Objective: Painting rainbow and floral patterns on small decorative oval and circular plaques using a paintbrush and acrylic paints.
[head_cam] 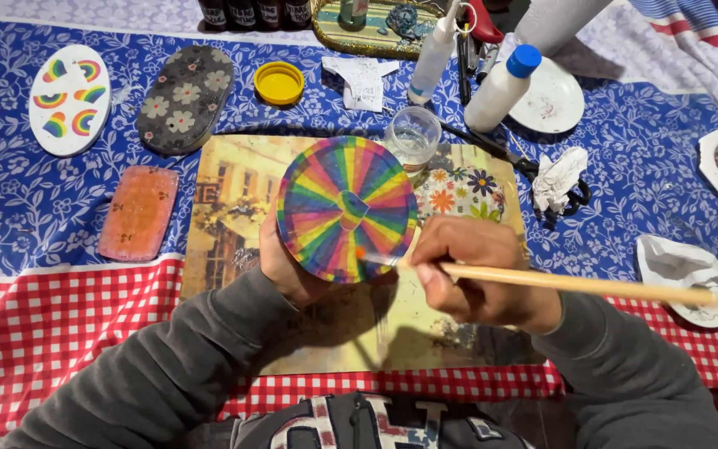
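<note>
Head view: the left hand point(288, 270) grips the rainbow-striped disc point(346, 208) from beneath, tilted toward the camera over the picture board point(226, 208). The right hand point(479, 274), just right of it, pinches a wooden brush point(575, 284); its long axis runs left-right, bristles touching the disc's lower edge. 2 white glue bottles point(500, 87) stand beyond, 1 blue-capped.

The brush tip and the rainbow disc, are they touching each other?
Touching. The head view shows the brush in the right hand, its bristle tip pressed on the lower edge of the rainbow disc, which the left hand holds.
</note>
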